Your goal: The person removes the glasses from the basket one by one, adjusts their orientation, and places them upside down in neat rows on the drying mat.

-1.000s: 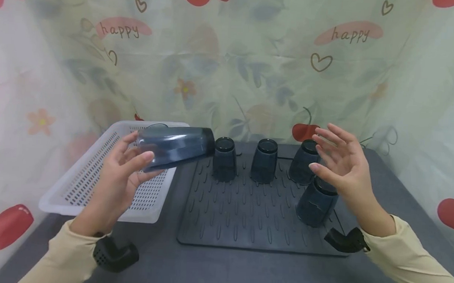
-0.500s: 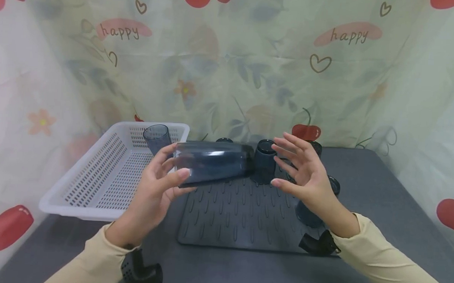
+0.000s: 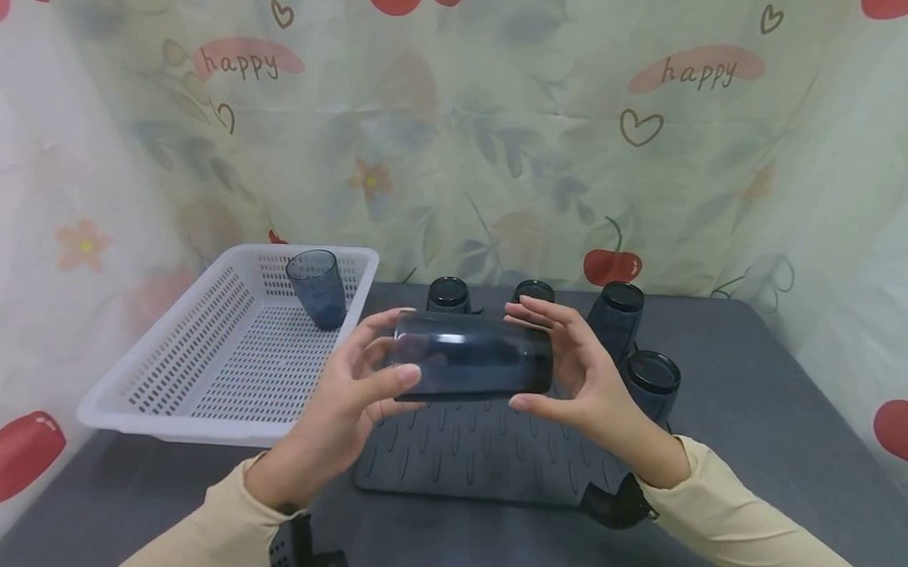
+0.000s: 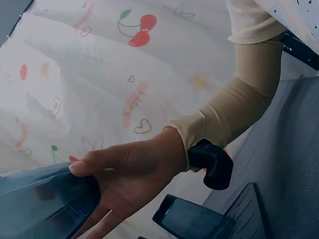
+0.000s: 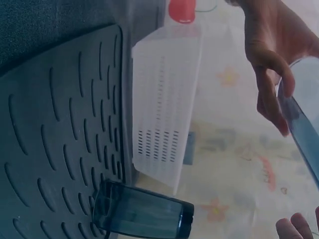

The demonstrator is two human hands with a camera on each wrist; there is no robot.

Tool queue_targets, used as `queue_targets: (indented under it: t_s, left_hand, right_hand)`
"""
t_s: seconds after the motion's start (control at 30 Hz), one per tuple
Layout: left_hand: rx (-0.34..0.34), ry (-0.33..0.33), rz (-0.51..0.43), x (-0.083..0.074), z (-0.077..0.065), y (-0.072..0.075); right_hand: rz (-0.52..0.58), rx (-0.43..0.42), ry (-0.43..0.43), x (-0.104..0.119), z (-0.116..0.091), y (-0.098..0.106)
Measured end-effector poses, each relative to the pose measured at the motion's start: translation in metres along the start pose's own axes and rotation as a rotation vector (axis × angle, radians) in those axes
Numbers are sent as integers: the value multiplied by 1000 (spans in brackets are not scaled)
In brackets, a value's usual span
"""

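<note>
A dark blue tinted drinking glass (image 3: 474, 359) lies sideways in the air over the black drying mat (image 3: 485, 472). My left hand (image 3: 341, 400) grips its left end, thumb in front and fingers behind. In the left wrist view, that thumb presses the side of the glass (image 4: 45, 201). At the darker base end is my right hand (image 3: 593, 384), fingers spread above and thumb low by the edge. The right wrist view shows its fingertips (image 5: 294, 226) a little apart from the glass (image 5: 306, 127).
Several matching glasses stand upside down on the mat, such as the back-left glass (image 3: 448, 295) and front-right glass (image 3: 651, 386). Left of the mat, a white perforated basket (image 3: 115, 397) contains one tilted glass (image 3: 318, 291). A patterned curtain (image 3: 459, 150) hangs behind the grey table.
My left hand has carried the glass rightward from over the basket to over the mat. My right hand has come left and down to the base end of the glass.
</note>
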State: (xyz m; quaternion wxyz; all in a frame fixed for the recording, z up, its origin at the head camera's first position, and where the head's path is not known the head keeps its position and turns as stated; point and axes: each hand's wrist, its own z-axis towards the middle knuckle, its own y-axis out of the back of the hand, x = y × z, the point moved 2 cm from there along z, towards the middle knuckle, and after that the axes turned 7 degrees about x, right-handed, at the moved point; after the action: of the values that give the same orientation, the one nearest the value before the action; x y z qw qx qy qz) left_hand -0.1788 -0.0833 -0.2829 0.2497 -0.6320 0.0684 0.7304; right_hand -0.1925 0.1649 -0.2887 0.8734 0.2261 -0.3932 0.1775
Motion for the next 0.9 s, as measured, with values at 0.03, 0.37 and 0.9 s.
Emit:
queue_targets:
  t_s: [0.03,0.37,0.9]
  left_hand:
    - [1,8,-4,1,1,0]
    - [10,58,-5,10,3,0]
    - [39,69,-18,14,4,1]
  right_hand:
    - [3,2,-4,-1,0,-1]
    - [17,-8,-116,-13,-6,-7]
    - [-4,-35,-174,-16,-12,-10]
